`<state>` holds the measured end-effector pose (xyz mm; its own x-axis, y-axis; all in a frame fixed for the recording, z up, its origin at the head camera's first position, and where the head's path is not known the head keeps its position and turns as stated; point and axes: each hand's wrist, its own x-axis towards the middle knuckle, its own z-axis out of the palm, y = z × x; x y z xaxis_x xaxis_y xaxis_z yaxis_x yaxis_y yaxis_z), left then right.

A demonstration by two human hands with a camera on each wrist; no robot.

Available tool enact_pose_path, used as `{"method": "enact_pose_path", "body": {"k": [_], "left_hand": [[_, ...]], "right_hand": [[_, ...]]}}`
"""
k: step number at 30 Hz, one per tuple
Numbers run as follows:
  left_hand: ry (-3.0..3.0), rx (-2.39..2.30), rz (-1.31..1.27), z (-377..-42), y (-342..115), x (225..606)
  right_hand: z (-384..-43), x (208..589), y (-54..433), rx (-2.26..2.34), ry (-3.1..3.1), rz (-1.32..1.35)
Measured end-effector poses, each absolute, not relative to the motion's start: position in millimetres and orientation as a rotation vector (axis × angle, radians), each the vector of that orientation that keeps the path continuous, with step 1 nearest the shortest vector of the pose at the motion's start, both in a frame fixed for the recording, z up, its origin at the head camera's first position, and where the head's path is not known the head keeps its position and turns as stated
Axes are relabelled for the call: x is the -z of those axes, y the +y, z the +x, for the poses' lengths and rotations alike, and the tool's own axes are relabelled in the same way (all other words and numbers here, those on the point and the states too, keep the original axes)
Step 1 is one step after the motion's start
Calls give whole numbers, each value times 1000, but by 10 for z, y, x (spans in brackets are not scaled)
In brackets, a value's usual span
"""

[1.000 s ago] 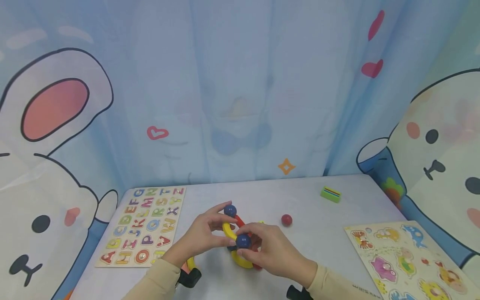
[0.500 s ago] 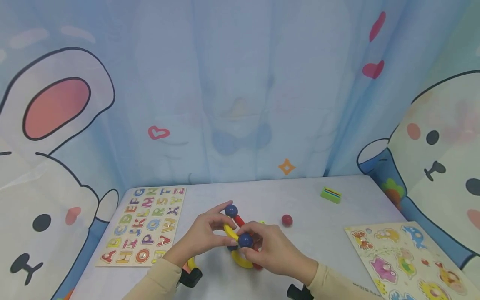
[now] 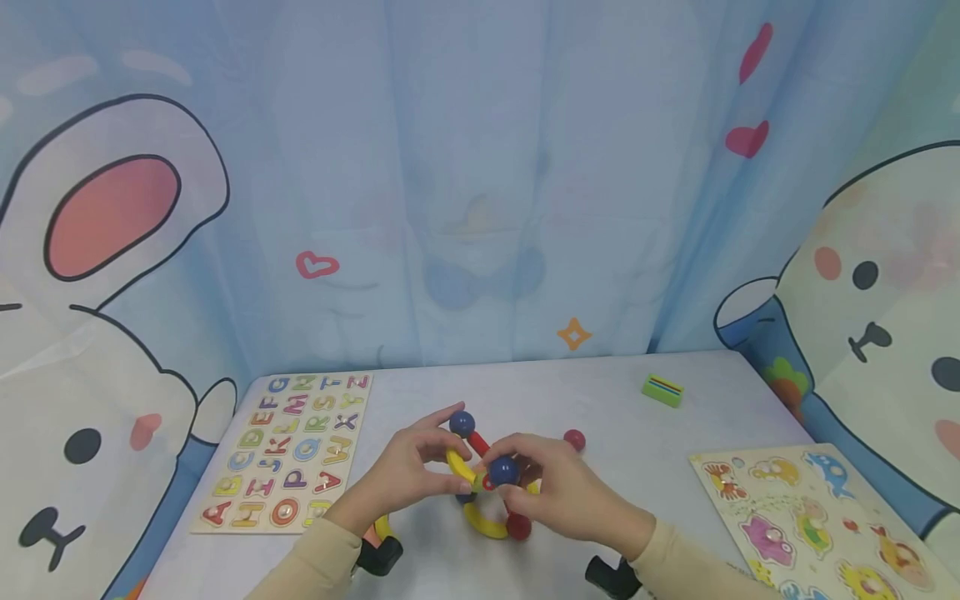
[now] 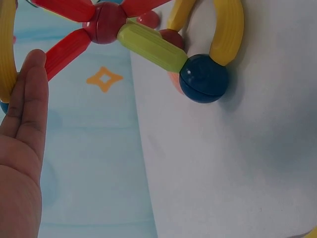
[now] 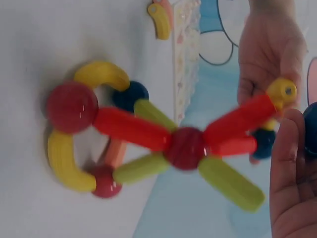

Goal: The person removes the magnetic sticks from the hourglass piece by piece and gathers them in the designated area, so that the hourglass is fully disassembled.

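Observation:
A construction of magnetic sticks and balls [image 5: 187, 148] stands on the table, its lower ring made of yellow curved sticks [image 5: 63, 154] with red and blue balls. Red and green sticks fan out from the red ball [image 4: 105, 22] in its middle. My left hand [image 3: 408, 462] holds a yellow curved stick [image 3: 459, 463] at the upper left, near a blue ball [image 3: 462, 423] on a red stick [image 3: 478, 443]. Between thumb and fingers, my right hand [image 3: 562, 487] pinches another blue ball [image 3: 503, 471]. In the right wrist view, that ball is apart from the yellow stick's bare end.
Behind the right hand lies a loose red ball [image 3: 574, 439]. A green striped block [image 3: 662, 390] is farther back. An alphabet puzzle board [image 3: 285, 454] lies at left, an animal puzzle board [image 3: 817, 517] at right. Yellow and orange pieces [image 5: 161, 21] lie near the left wrist.
My right hand has moved right with the blue ball, away from the yellow curved stick's end. A red ball at the lower ring now shows below it. The left hand stays nearly still.

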<state>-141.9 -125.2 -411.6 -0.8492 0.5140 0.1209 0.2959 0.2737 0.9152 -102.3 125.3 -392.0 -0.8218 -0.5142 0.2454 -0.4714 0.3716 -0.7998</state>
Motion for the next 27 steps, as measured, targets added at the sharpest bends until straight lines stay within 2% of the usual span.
{"method": "enact_pose_path", "body": {"k": [3, 6, 13, 19, 27], "left_hand": [[2335, -1623, 754, -1414, -1246, 4118], [2327, -1631, 739, -1408, -1241, 4116], [2314, -1650, 719, -1383, -1234, 4113], [2327, -1637, 700, -1365, -1231, 4100], [2387, -1601, 697, -1354, -1223, 4094]], "right_hand": [[-1097, 3889, 1451, 1523, 2625, -865], [-1238, 3937, 1765, 1565, 2724, -675], [-1582, 4485, 2506, 1274, 2864, -125], [-1728, 4871, 2648, 1096, 2850, -109], [-1792, 4951, 2616, 1022, 2882, -123]]}}
